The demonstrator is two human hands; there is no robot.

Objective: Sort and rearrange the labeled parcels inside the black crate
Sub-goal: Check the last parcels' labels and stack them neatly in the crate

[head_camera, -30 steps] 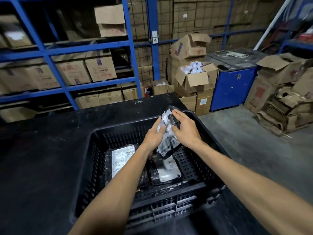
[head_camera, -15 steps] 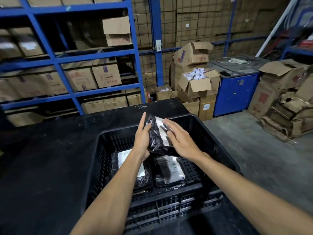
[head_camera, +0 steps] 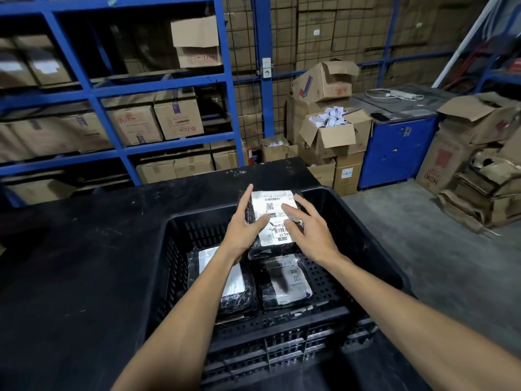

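The black crate (head_camera: 282,320) stands on a black table (head_camera: 70,263) in front of me. A black-wrapped parcel with a white barcode label (head_camera: 270,204) is at the crate's far end, label up. My left hand (head_camera: 242,232) grips its left edge, thumb on the label. My right hand (head_camera: 313,232) lies flat on the label's right side with fingers spread. Two more labeled parcels lie on the crate floor nearer to me: one at the left (head_camera: 236,294), partly under my left forearm, and one at the right (head_camera: 284,280).
Blue shelving (head_camera: 231,108) stacked with cardboard boxes stands behind the table. To the right are an open box of white rolls (head_camera: 332,131), a blue cabinet (head_camera: 394,148) and a heap of flattened cardboard (head_camera: 485,179) on the concrete floor.
The parcel, held upright and crumpled between both hands before, has been turned label up and lowered towards the crate's far end. My right hand has flattened out on top.
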